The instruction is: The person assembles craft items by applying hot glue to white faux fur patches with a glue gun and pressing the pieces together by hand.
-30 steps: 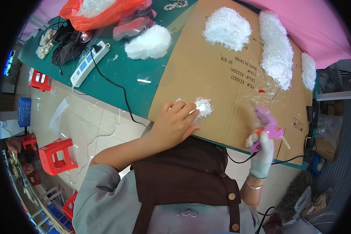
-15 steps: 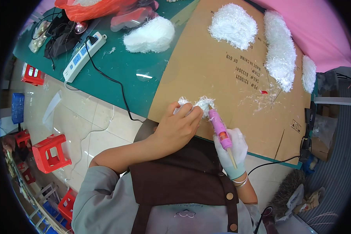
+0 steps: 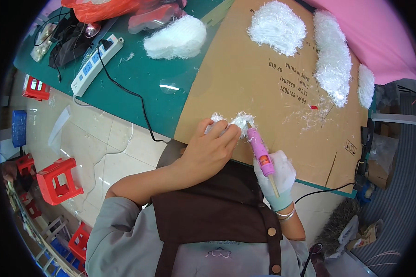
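Holding a small white fluffy piece (image 3: 242,122) at the near edge of the cardboard (image 3: 231,85), the bare left hand (image 3: 210,151) has its fingers curled over it; their exact pinch is partly hidden. The gloved right hand (image 3: 282,173) is wrapped around a pink glue gun (image 3: 260,147), its nozzle at the right side of that piece; whether it touches, I cannot tell. One second ago the gun was farther right, well apart from the piece; half a second ago it was already here, and little has changed since. The left hand has stayed at the near edge throughout. Larger white fluffy pieces (image 3: 277,28) remain on the far part of the cardboard, with a red scrap (image 3: 314,107) nearer, to the right.
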Demonstrator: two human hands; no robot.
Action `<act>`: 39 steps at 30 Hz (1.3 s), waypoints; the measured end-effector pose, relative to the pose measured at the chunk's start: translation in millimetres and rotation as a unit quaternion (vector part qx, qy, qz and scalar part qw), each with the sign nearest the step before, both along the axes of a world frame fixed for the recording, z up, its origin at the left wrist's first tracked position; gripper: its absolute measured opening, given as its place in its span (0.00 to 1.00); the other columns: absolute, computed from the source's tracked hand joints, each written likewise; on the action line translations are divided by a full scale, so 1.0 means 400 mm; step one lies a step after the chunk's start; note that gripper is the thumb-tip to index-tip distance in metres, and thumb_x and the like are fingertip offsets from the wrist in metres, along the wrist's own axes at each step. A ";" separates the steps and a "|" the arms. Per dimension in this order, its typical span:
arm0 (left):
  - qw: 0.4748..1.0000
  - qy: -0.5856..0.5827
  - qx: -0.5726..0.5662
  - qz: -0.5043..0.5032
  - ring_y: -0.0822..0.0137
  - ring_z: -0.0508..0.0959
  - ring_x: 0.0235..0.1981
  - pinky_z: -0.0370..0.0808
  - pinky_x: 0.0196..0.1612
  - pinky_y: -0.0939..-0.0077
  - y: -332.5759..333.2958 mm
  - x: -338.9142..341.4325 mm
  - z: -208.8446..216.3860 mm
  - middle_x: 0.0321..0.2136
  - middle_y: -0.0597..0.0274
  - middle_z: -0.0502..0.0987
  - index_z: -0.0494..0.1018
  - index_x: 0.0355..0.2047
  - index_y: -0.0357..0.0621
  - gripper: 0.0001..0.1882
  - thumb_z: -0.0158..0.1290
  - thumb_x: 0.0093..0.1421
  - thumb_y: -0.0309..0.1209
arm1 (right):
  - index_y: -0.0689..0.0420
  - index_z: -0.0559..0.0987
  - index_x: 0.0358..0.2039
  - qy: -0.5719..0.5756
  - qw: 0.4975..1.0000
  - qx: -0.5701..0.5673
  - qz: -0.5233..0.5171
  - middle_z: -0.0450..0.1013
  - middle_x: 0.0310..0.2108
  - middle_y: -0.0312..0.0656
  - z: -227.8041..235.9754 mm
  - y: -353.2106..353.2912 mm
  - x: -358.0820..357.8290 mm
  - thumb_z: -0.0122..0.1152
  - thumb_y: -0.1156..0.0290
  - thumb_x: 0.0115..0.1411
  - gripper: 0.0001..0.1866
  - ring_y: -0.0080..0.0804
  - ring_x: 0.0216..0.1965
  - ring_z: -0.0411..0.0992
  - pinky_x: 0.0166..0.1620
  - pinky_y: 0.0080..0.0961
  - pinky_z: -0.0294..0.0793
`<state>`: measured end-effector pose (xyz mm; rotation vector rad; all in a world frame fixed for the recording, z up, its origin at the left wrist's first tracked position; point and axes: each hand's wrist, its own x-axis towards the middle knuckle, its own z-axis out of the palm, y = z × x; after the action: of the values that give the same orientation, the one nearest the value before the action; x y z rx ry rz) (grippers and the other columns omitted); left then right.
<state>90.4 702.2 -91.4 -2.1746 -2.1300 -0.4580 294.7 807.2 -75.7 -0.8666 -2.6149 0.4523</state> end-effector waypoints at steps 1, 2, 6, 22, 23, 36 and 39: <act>1.000 -0.001 0.003 0.001 0.65 0.70 0.51 0.62 0.58 0.62 -0.001 0.000 -0.001 0.47 0.65 0.73 0.75 0.51 0.38 0.20 0.58 0.60 0.32 | 0.52 0.75 0.31 -0.001 1.000 0.000 0.000 0.69 0.26 0.42 0.002 0.000 0.005 0.75 0.65 0.51 0.14 0.43 0.24 0.72 0.29 0.35 0.71; 1.000 -0.002 0.003 0.002 0.65 0.70 0.51 0.62 0.58 0.62 -0.001 0.000 -0.002 0.47 0.65 0.73 0.75 0.51 0.38 0.20 0.58 0.60 0.32 | 0.53 0.77 0.34 -0.014 1.000 -0.016 -0.015 0.70 0.26 0.40 0.006 -0.001 0.012 0.74 0.66 0.52 0.14 0.38 0.23 0.71 0.29 0.34 0.71; 1.000 -0.004 0.014 0.005 0.64 0.71 0.51 0.62 0.58 0.62 0.004 0.002 0.001 0.47 0.65 0.73 0.75 0.51 0.39 0.20 0.58 0.60 0.31 | 0.60 0.78 0.49 0.127 0.946 -0.290 -0.074 0.74 0.29 0.34 0.003 0.036 0.073 0.69 0.68 0.56 0.21 0.25 0.20 0.69 0.27 0.29 0.71; 0.999 -0.026 0.007 0.020 0.64 0.71 0.52 0.62 0.59 0.60 -0.007 0.011 0.002 0.48 0.65 0.73 0.74 0.53 0.40 0.22 0.59 0.58 0.30 | 0.67 0.77 0.47 0.268 0.727 -0.632 0.000 0.76 0.46 0.48 0.012 0.183 -0.178 0.55 0.71 0.59 0.17 0.38 0.48 0.77 0.57 0.37 0.74; 0.999 -0.028 0.005 0.021 0.64 0.71 0.52 0.62 0.59 0.60 -0.008 0.011 0.004 0.48 0.65 0.73 0.74 0.53 0.40 0.22 0.59 0.58 0.30 | 0.67 0.77 0.47 0.239 0.757 -0.608 0.004 0.76 0.45 0.47 0.016 0.178 -0.173 0.55 0.71 0.60 0.18 0.37 0.47 0.77 0.56 0.36 0.74; 0.999 -0.026 -0.003 0.026 0.63 0.72 0.52 0.63 0.60 0.59 -0.004 0.014 0.012 0.49 0.63 0.74 0.74 0.53 0.40 0.22 0.58 0.58 0.30 | 0.69 0.76 0.47 0.371 0.729 -0.575 0.005 0.75 0.47 0.47 0.029 0.142 -0.146 0.55 0.74 0.61 0.16 0.42 0.49 0.79 0.60 0.42 0.75; 0.999 -0.036 -0.011 0.026 0.63 0.72 0.53 0.63 0.60 0.58 -0.005 0.014 0.018 0.49 0.62 0.73 0.74 0.54 0.41 0.22 0.58 0.58 0.31 | 0.69 0.76 0.47 0.403 0.706 -0.582 -0.004 0.76 0.46 0.48 0.001 0.128 -0.158 0.55 0.74 0.60 0.16 0.41 0.47 0.79 0.60 0.41 0.75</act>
<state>96.1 700.2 -84.3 -2.1413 -2.2324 -0.5200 231.5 858.2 -75.4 -0.6744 -1.2829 2.0314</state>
